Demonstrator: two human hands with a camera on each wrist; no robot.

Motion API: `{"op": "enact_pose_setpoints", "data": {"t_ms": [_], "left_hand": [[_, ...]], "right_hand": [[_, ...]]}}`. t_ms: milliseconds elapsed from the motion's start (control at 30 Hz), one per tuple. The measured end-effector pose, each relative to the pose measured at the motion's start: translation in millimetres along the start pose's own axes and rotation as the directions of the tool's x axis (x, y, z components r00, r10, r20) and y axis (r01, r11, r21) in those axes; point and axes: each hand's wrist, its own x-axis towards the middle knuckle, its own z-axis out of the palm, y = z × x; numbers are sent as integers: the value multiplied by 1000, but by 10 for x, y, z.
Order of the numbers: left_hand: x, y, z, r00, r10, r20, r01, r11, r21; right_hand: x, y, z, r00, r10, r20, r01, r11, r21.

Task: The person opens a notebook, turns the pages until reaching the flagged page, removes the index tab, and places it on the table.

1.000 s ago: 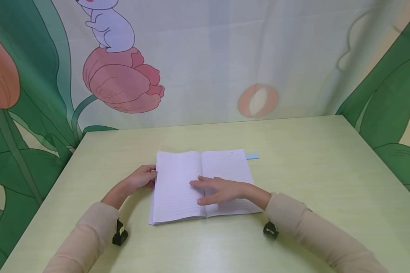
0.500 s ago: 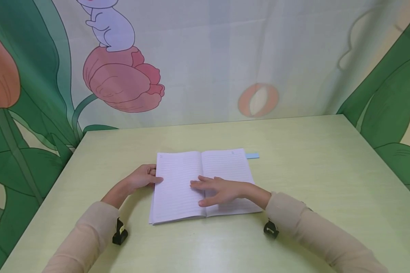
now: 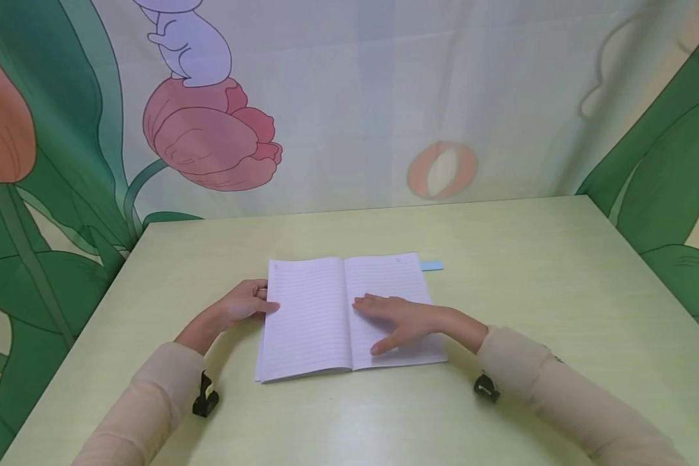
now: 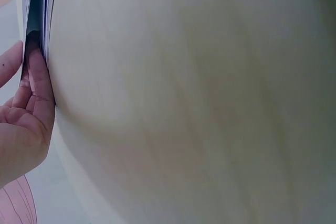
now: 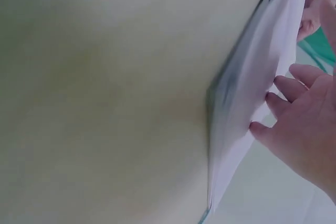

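An open lined notebook (image 3: 307,336) lies mid-table, its pages white and ruled. At its left edge my left hand (image 3: 240,304) pinches some leaves, thumb on top of the page and fingers beneath. In the left wrist view, the fingers (image 4: 39,77) reach into a gap between the leaves (image 4: 51,3). My right hand (image 3: 404,321) rests on the right-hand page with its fingers spread. The right wrist view has the fingertips of that hand (image 5: 310,114) touching the paper (image 5: 257,77). A light blue strip (image 3: 432,266) sticks out past the notebook's upper right edge.
The notebook lies on a pale yellow-green table (image 3: 349,421). Behind the table hangs a white curtain (image 3: 338,129) printed with flowers, leaves and a rabbit. A small black device is at each wrist, the left one (image 3: 206,395) and the right one (image 3: 486,388).
My right hand has slid rightward from the centre fold onto the right page. My left thumb has come over the left page's edge since the earliest frame.
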Motion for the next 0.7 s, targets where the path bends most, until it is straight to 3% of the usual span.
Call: {"op": "enact_pose_setpoints", "data": {"t_ms": [233, 567, 700], "left_hand": [[0, 7, 1, 1000, -3, -9, 3, 1000, 13], [11, 2, -6, 1000, -2, -8, 2, 1000, 22], [17, -4, -3, 1000, -6, -7, 6, 1000, 20]], "right_hand": [[-200, 179, -87, 995, 100, 12, -98, 988, -120], [-466, 434, -112, 965, 260, -45, -264, 955, -134], [-514, 444, -110, 949, 309, -56, -314, 936, -159]]}}
